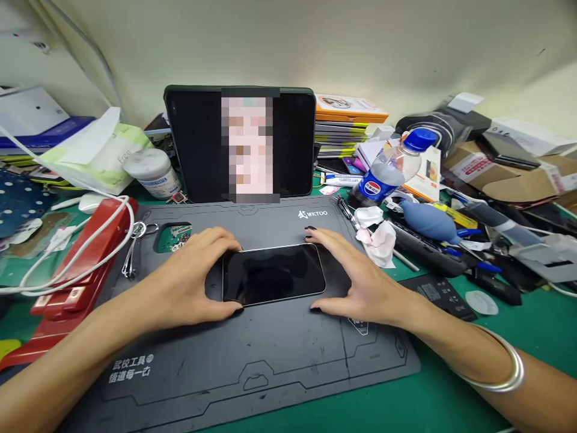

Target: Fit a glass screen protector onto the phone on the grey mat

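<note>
A black smartphone (273, 273) lies screen up, dark, on a dark grey repair mat (252, 367). My left hand (187, 279) curls round its left end, thumb at the near corner and fingers at the far corner. My right hand (356, 279) frames the right end the same way, thumb at the near right corner, fingertips at the far right corner. Both hands pinch the phone's corners against the mat. A silver bangle (507, 370) sits on my right wrist.
A tablet (198, 144) stands upright behind the mat. At the left are a red tool (85, 252), white cables (67, 264) and a white jar (151, 171). At the right are a cola bottle (390, 168), crumpled tissue (378, 237), a blue air blower (428, 219), tools and boxes on the green mat (451, 397).
</note>
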Available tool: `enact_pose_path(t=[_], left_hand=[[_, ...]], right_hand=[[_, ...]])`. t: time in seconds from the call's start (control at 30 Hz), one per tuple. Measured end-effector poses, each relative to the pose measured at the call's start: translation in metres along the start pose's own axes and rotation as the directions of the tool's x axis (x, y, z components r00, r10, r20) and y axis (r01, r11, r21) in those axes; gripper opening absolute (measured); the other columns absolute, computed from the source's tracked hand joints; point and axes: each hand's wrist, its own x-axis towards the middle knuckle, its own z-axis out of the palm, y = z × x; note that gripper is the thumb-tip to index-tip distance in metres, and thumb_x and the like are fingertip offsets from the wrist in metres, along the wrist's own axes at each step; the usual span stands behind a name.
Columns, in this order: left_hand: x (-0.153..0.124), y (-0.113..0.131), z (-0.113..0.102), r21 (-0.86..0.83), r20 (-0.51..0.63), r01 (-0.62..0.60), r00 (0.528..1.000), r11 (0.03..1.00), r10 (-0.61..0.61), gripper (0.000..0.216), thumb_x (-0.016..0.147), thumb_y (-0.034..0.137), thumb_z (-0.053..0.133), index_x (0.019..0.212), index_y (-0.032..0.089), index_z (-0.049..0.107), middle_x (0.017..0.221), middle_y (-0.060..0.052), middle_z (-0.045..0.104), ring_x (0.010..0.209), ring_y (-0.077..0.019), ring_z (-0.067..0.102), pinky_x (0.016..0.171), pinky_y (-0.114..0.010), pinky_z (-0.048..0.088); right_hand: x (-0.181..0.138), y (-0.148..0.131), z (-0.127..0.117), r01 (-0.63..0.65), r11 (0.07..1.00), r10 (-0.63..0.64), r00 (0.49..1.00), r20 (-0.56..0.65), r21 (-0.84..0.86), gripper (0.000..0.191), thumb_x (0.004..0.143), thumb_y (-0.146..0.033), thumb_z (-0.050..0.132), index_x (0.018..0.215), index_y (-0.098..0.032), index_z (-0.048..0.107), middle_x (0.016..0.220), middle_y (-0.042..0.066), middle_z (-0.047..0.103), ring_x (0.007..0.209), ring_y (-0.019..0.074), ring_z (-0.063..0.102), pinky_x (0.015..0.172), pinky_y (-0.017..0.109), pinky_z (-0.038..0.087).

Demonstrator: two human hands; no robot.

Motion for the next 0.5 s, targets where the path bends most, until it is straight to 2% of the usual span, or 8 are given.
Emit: enact_pose_path(t=[0.13,0.33,0.5], left_hand=[[-0.0021,0.0016,0.0017,-0.005,-0.019,-0.027,0.999,1.0,0.027,0.049,0.078,0.032,0.074,0.118,0.022,0.048,0.119,-0.008,0.058,0.108,-0.0274,0.058,0.093,-0.043,0.051],[-0.0038,0.0034,0.0009,0.02,-0.03,-0.036,0.999,0.999,0.037,0.049,0.078,0.029,0.074,0.118,0.021,0.047,0.118,-0.008,0.058,0.106,-0.0269,0.057,0.092,-0.043,0.05],[-0.0049,0.0022,0.0036,0.013,-0.047,-0.037,0.998,0.999,0.038,0.048,0.077,0.029,0.074,0.116,0.022,0.047,0.116,-0.006,0.058,0.104,-0.0254,0.057,0.09,-0.04,0.049]], right_hand=[[-0.0006,0.0016,-0.0001,-0.008,1.0,0.008,1.0,0.01,0.022,0.104,0.083,-0.039,0.081,0.165,-0.025,0.019,0.16,0.017,0.044,0.148,0.0325,0.045,0.12,0.054,0.044],[-0.0012,0.0013,0.0007,-0.036,0.998,0.036,0.999,0.006,0.05,0.107,0.082,-0.039,0.082,0.165,-0.025,0.016,0.159,0.017,0.045,0.146,0.0321,0.048,0.12,0.053,0.044],[-0.003,-0.0002,0.0006,-0.076,0.995,0.075,0.997,0.007,0.058,0.111,0.082,-0.037,0.083,0.166,-0.028,0.011,0.158,0.013,0.047,0.144,0.0289,0.051,0.12,0.045,0.045]])
